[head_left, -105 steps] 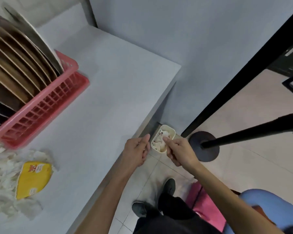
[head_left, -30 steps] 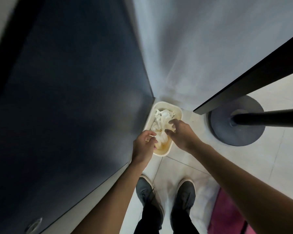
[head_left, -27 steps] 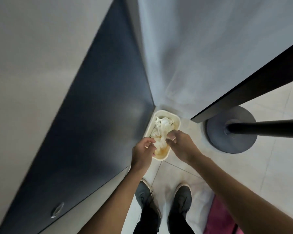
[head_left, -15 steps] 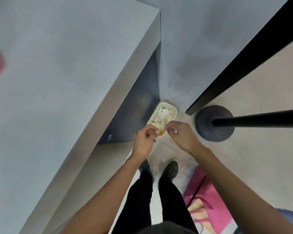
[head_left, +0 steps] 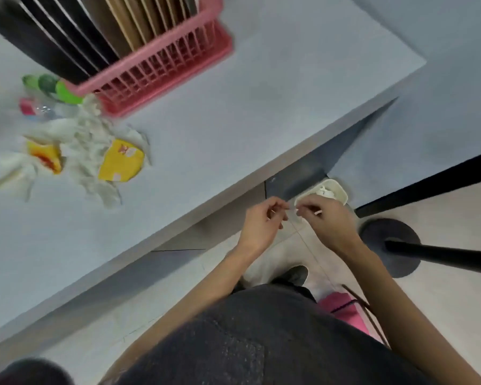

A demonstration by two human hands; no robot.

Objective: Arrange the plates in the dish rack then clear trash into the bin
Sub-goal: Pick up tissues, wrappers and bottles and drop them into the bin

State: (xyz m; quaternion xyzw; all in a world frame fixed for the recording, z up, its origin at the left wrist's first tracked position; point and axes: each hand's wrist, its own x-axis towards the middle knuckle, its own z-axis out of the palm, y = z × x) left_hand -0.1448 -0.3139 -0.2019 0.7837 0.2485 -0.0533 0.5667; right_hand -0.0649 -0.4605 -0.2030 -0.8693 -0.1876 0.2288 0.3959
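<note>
At the near edge are the person's dark clothes (head_left: pixel 261 343), with one shoe (head_left: pixel 296 273) showing on the tiled floor (head_left: pixel 456 215) and a pink item (head_left: pixel 345 309) lying just to its right. Beyond that both hands hang over the floor, off the table and close together. The left hand (head_left: pixel 264 222) has its fingers curled, with thumb and forefinger tips drawn together. The right hand (head_left: pixel 328 222) is curled the same way. The blur hides whether either one pinches anything. The right hand covers the near rim of the small cream bin (head_left: pixel 341 189), which stands on the floor against the wall with white paper inside. The bin is boxed in between the dark panel under the table on its left and the round black stand base (head_left: pixel 378 232) near on its right, whose pole (head_left: pixel 456 257) runs off to the right. The table (head_left: pixel 233 129) has its front edge running diagonally from near left to a corner at far right, and a broad bare strip lies along that edge. On the left of the table lies the trash: crumpled tissues (head_left: pixel 86 143), a yellow wrapper (head_left: pixel 121 161), a second orange-yellow wrapper (head_left: pixel 43 158), and green caps (head_left: pixel 59 88) beside the rack. At the far left the pink dish rack (head_left: pixel 161 70) holds the plates (head_left: pixel 128 20) standing on edge in a row.
</note>
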